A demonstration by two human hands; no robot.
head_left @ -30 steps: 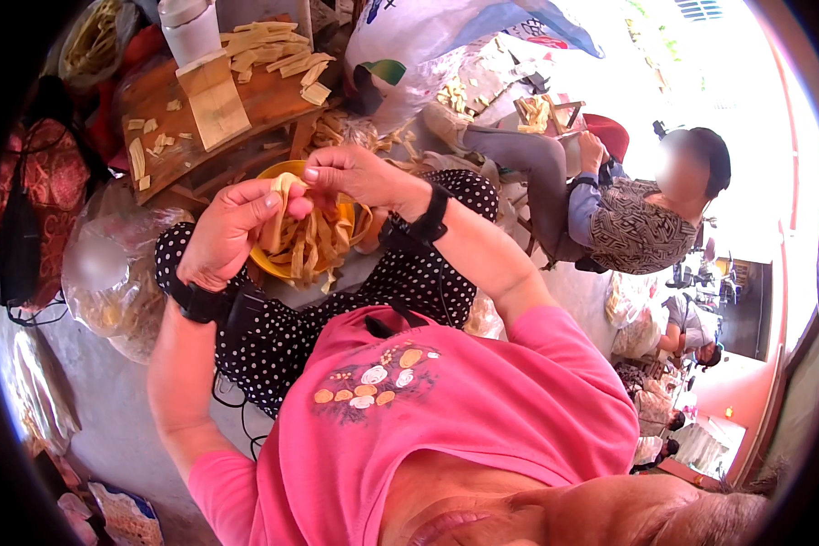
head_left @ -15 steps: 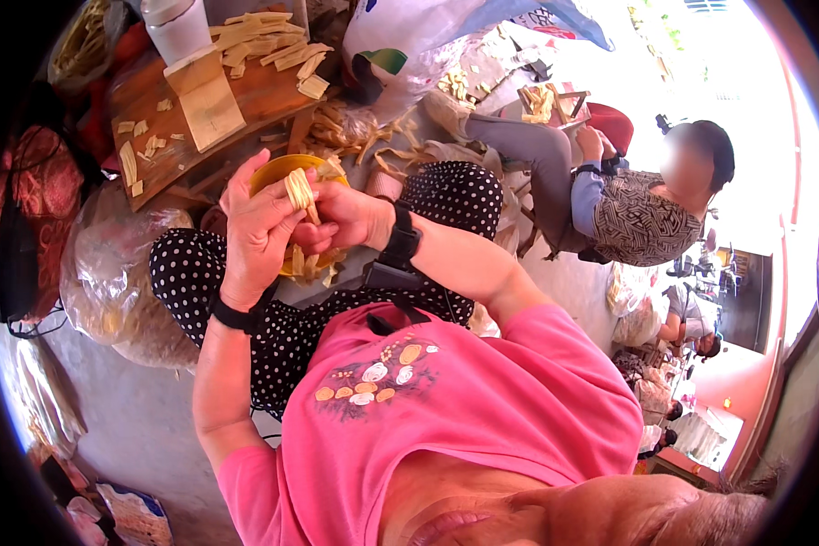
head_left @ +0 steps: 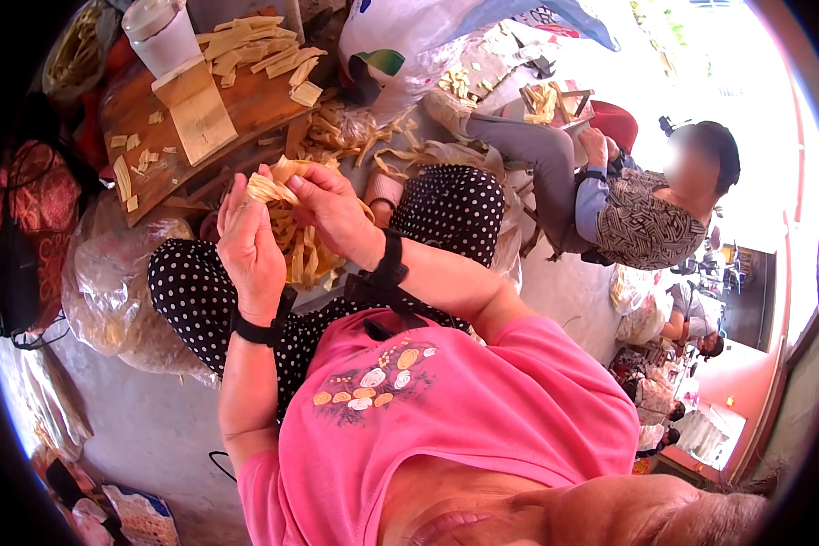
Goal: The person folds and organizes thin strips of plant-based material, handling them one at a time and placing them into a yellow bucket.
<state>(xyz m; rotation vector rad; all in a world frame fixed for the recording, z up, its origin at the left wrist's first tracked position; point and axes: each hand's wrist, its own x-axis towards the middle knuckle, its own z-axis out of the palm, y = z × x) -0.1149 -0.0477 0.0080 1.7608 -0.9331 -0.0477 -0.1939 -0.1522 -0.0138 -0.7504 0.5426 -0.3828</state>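
Over my lap, both hands are raised around a bundle of flat, pale yellow strips [head_left: 271,188]. The fingers of my left hand [head_left: 251,250] close round the bundle from the left. My right hand [head_left: 335,207] pinches a strip at its upper right side, thumb on top. Just beneath lie more loose yellow strips [head_left: 305,250], partly hidden by my hands; the yellow container seen earlier is mostly covered now.
A low wooden board [head_left: 155,123] ahead left carries folded strip bundles [head_left: 246,44], a light flat piece [head_left: 200,118] and a white lidded cup [head_left: 159,35]. Plastic bags [head_left: 118,273] stand left. Another person [head_left: 646,214] sits to the right beside a small stool of strips [head_left: 544,102].
My right hand has risen over the top of the bundle, its back now showing. My left hand has shifted slightly down, and the bundle has moved up and left.
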